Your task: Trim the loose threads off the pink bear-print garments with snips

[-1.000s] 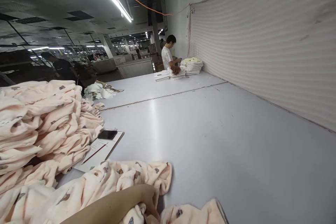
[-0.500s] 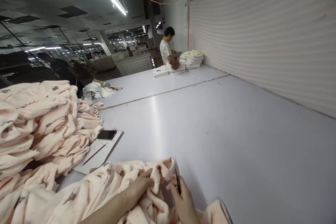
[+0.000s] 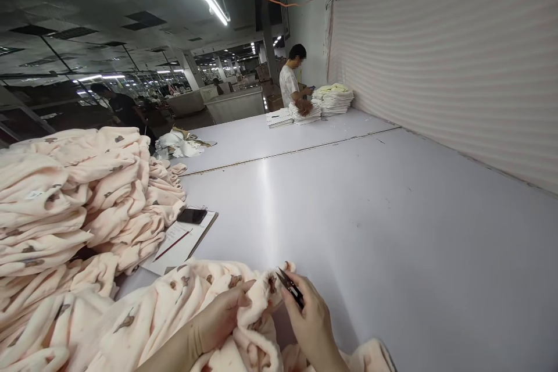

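Observation:
A pale pink fleece garment (image 3: 161, 302) with small brown printed figures lies bunched along the table's near edge. My left hand (image 3: 222, 314) grips a fold of it, thumb on top and the other fingers partly hidden by the cloth. Just to the right, my right hand (image 3: 311, 314) is closed around black thread snips (image 3: 291, 289). Their two pointed blades are a little apart and reach to the garment's edge, close to a brown figure. Whether the tips touch the cloth, I cannot tell.
At left a tall heap of the same pink fleece (image 3: 108, 186) stands beside a clipboard (image 3: 174, 244) with a pencil (image 3: 172, 245) and a phone (image 3: 192, 216). Farther back are white scraps (image 3: 181, 143), folded stacks (image 3: 333, 99) and a co-worker (image 3: 290, 81). Striped cloth (image 3: 436, 58) hangs at right.
The snips have turned into plain view, their tips now at the garment's edge. My left hand keeps its hold on the cloth. The whole view has shifted slightly, moving the background rightward.

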Motion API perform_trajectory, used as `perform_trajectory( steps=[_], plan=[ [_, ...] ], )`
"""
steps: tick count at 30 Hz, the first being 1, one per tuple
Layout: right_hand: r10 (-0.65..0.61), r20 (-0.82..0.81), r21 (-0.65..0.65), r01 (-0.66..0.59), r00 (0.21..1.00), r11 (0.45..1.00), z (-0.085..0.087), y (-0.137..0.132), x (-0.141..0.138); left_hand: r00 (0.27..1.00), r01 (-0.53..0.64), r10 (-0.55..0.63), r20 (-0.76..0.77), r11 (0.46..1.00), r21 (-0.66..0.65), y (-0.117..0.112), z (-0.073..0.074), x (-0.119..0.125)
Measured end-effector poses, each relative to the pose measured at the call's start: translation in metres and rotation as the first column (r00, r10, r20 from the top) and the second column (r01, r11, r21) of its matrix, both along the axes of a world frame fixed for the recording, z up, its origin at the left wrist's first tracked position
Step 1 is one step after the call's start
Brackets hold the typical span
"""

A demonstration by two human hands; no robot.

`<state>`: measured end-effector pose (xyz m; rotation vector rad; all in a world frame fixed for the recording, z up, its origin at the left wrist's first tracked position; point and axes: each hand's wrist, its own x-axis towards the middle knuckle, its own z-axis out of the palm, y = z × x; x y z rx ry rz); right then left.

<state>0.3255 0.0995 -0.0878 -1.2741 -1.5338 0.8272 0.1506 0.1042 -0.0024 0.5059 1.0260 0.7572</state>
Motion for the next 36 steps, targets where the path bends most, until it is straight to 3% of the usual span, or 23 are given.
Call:
perform_trajectory(
  steps=[5,10,14,18,21,24,28,32,36],
  plan=[
    [0.070,-0.132,-0.033,-0.075,0.989,0.997,0.019,-0.002,-0.005,0.998,0.052,-0.051,-0.033,0.997,0.051,-0.005,0.001,-0.002],
    [0.041,0.080,0.084,-0.048,0.996,0.995,0.034,-0.006,-0.018,0.983,0.078,-0.055,-0.175,0.989,0.123,-0.011,0.008,0.000],
    [0.004,0.188,0.026,-0.009,0.982,1.000,0.034,0.005,-0.019,0.943,0.128,-0.060,-0.327,0.973,0.192,-0.016,0.014,0.001],
    [0.004,0.105,-0.060,0.003,0.994,0.998,0.032,0.013,-0.008,0.974,0.026,0.002,-0.228,0.992,0.120,-0.018,0.011,0.002],
    [0.094,0.071,-0.048,-0.091,0.993,0.995,0.033,0.007,0.003,0.990,-0.002,0.017,-0.138,0.994,0.110,-0.017,0.007,0.002],
    [0.193,0.159,0.036,-0.201,0.968,0.979,0.037,-0.003,0.008,0.994,0.014,-0.002,-0.106,0.993,0.115,-0.015,0.007,0.002],
    [0.195,0.317,0.043,-0.220,0.928,0.975,0.041,-0.006,0.007,0.995,0.037,-0.024,-0.098,0.991,0.131,-0.015,0.006,-0.001],
    [0.219,0.119,-0.041,-0.216,0.968,0.976,0.037,-0.003,0.007,0.985,0.088,-0.065,-0.159,0.986,0.139,-0.015,0.002,-0.006],
    [0.115,0.048,-0.075,-0.112,0.992,0.991,0.023,0.009,0.009,0.957,0.144,-0.099,-0.272,0.978,0.150,-0.016,0.002,-0.004]
  ],
)
